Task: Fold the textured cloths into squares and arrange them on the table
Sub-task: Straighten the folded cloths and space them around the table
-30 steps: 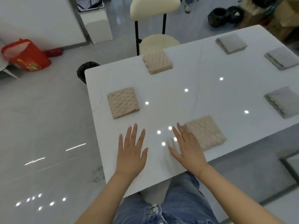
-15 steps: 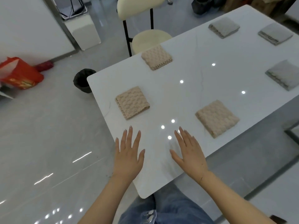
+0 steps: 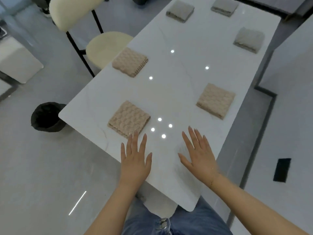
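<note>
Three beige textured cloths lie folded into squares on the white table [image 3: 177, 92]: one near my left fingertips [image 3: 129, 119], one to the right [image 3: 216, 100], one at the left edge by the chair [image 3: 130, 61]. Three grey folded cloths lie farther back [image 3: 180, 11], [image 3: 223, 5], [image 3: 249, 39]. My left hand [image 3: 135, 160] is flat with fingers spread over the table's near edge, its fingertips at the nearest beige cloth. My right hand [image 3: 199, 155] is also flat and spread on bare table. Neither holds anything.
A cream chair [image 3: 105, 43] stands at the table's left side. A black bin [image 3: 46, 117] sits on the floor by the near left corner. A dark flat object [image 3: 282, 169] lies on the floor at the right. A white box [image 3: 17, 60] stands at the far left.
The view has swung, so the table now runs away from me. Both hands stay flat and spread; my left fingertips are now at the nearest beige cloth.
</note>
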Demonstrator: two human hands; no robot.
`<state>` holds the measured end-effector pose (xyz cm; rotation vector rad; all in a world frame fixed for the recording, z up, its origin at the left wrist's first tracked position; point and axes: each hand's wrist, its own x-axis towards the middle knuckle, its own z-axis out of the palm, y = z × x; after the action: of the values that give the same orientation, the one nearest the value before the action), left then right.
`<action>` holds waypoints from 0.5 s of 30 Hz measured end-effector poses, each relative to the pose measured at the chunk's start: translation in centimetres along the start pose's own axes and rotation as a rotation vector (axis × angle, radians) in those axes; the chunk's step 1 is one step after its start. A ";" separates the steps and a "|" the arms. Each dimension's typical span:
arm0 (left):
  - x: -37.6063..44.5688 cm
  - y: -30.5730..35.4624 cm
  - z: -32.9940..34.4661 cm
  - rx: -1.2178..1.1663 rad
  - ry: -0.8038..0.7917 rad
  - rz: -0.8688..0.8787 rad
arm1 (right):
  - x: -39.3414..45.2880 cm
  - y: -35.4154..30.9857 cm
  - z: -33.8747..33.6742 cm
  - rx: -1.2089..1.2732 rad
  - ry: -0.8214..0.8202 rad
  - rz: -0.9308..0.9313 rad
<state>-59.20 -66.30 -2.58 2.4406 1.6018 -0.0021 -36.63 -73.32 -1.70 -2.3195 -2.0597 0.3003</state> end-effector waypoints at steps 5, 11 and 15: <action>1.4 -5.7 -1.0 0.011 -0.027 0.216 | -1.5 -6.7 0.9 0.003 0.002 0.203; 2.5 -10.5 -3.6 0.015 -0.060 0.348 | -2.3 -13.3 0.9 0.016 -0.013 0.385; 4.8 -11.9 -4.1 0.021 -0.081 0.369 | -0.5 -14.1 1.7 0.087 -0.037 0.407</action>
<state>-68.52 -56.65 -1.40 2.6765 1.1053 -0.0576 -50.81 -72.17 -1.23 -2.6776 -1.5341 0.4327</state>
